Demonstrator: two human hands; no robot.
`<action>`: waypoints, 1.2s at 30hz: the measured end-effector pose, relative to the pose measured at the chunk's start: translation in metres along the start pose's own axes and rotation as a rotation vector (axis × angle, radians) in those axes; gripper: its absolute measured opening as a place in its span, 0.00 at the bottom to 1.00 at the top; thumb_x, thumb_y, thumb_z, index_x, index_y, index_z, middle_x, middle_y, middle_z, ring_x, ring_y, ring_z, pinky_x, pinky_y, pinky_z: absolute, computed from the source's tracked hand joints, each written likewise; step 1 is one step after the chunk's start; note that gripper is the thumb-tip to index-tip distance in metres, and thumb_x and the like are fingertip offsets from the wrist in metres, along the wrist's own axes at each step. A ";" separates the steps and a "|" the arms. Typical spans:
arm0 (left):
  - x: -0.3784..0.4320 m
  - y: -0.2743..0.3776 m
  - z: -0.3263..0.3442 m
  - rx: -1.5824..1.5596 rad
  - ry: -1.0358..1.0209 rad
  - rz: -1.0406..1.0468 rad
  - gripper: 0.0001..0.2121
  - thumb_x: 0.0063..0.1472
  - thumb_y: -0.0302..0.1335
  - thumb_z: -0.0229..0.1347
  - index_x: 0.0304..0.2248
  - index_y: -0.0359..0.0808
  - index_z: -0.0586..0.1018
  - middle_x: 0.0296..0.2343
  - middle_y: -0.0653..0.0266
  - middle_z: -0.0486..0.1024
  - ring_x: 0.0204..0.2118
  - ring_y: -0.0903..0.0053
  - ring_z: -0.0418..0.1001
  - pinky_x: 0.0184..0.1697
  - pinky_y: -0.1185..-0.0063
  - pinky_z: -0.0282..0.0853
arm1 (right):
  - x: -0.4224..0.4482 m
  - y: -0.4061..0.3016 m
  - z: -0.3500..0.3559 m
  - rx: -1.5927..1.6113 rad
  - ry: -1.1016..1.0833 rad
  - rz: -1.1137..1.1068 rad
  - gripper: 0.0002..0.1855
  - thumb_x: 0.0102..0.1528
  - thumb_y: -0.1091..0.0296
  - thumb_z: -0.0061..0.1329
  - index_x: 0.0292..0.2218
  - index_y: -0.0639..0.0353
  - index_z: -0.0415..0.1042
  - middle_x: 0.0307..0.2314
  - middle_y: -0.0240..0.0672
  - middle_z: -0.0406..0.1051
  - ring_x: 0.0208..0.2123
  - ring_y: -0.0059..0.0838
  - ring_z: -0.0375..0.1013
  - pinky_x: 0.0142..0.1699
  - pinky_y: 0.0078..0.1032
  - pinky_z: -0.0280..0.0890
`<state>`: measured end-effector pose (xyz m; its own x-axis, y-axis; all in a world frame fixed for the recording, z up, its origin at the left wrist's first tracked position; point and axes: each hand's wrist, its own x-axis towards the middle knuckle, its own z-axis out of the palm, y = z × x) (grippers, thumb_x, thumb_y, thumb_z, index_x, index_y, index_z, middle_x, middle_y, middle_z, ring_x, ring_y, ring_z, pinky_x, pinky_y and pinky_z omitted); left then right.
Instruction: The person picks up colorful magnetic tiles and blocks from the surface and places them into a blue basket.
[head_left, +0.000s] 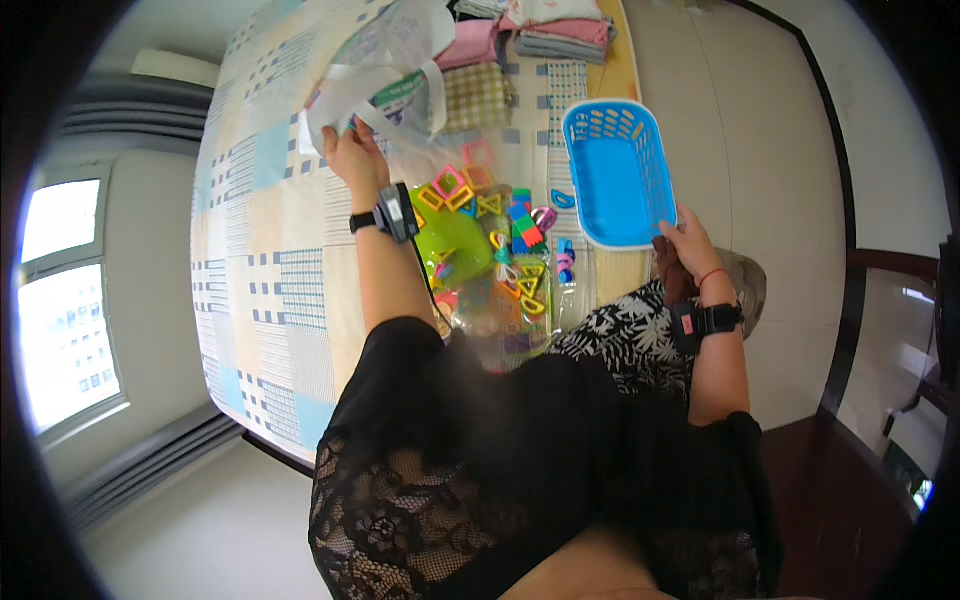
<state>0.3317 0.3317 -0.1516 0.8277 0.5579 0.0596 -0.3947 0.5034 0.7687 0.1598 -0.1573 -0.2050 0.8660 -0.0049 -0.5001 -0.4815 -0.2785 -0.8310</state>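
Observation:
My left hand (358, 155) is at the near edge of a clear plastic bag (352, 94) with white straps. A small blue-green patch shows between its fingertips; whether it is a toy or part of the bag is unclear. My right hand (691, 241) grips the near right corner of a blue plastic basket (622, 184) with slotted walls and a white rim. No contents show inside the basket. A dark brown cloth (670, 271) hangs just below that hand. Between my hands lie colourful frame-shaped toy pieces (450, 187) and a stack of building blocks (525, 221).
A green plastic tray or lid (457, 244) lies under clear plastic, near yellow triangular pieces (531, 281). Folded clothes (562, 37) and a checked cloth (478, 97) sit farther back on the bed (300, 300). A translucent stool (742, 289) stands at my right, beside the bed.

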 end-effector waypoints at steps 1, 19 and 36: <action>0.007 -0.003 -0.006 -0.046 -0.035 -0.011 0.19 0.54 0.11 0.40 0.46 0.32 0.64 0.40 0.57 0.67 0.35 0.73 0.70 0.37 0.81 0.73 | 0.002 0.004 0.000 0.003 -0.025 0.020 0.25 0.56 0.62 0.45 0.51 0.65 0.60 0.43 0.45 0.66 0.42 0.36 0.67 0.46 0.35 0.63; -0.083 -0.084 -0.095 1.522 -1.041 0.114 0.25 0.45 0.34 0.61 0.46 0.44 0.74 0.41 0.54 0.72 0.44 0.61 0.70 0.47 0.68 0.65 | 0.002 0.065 -0.022 0.180 0.177 0.165 0.17 0.60 0.57 0.38 0.39 0.64 0.66 0.29 0.38 0.70 0.30 0.28 0.70 0.35 0.25 0.67; -0.178 -0.023 -0.071 1.744 -0.793 -0.369 0.10 0.55 0.31 0.48 0.35 0.36 0.75 0.28 0.54 0.76 0.34 0.63 0.74 0.37 0.70 0.69 | -0.062 -0.006 0.111 1.187 -0.866 0.410 0.25 0.62 0.49 0.29 0.46 0.62 0.64 0.41 0.35 0.68 0.40 0.30 0.68 0.44 0.28 0.63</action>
<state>0.1649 0.2683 -0.2251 0.9236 -0.0311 -0.3820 0.1631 -0.8702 0.4650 0.0935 -0.0490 -0.1960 0.5097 0.7763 -0.3709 -0.8532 0.5115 -0.1018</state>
